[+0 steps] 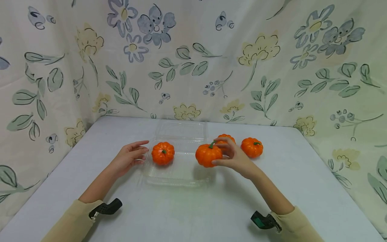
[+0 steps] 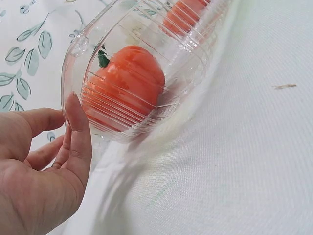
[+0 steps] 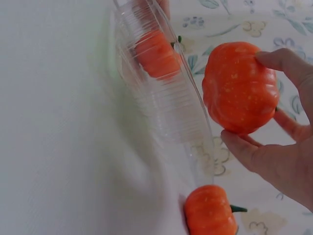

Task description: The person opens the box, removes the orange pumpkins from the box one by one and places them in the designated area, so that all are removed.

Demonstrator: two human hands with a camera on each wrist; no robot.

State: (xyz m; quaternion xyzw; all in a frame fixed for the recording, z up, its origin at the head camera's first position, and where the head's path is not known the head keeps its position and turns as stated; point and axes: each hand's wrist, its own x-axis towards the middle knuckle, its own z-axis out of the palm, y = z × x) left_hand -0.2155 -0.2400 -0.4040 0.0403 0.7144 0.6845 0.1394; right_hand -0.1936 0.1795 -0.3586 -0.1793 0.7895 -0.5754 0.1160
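Set against a floral curtain, on a white table, with the clear tub for a dial. Grasping the held pumpkin between thumb and fingers of the right hand, stem up, raised over the tub at 3 o'clock. Touching or nearly touching the rim at 9 o'clock with the left hand, loosely extended, clasping nothing. Just in from those fingertips, toward 10 o'clock inside the tub, the inner pumpkin. Folded away at 12 o'clock, the clear lid. Outside at 2 o'clock, partly behind the right hand, the far pumpkin; near it, farther out between 2 and 3, the outer pumpkin. Strapped at the cuffs, toward 8 and 4 o'clock, two black devices.
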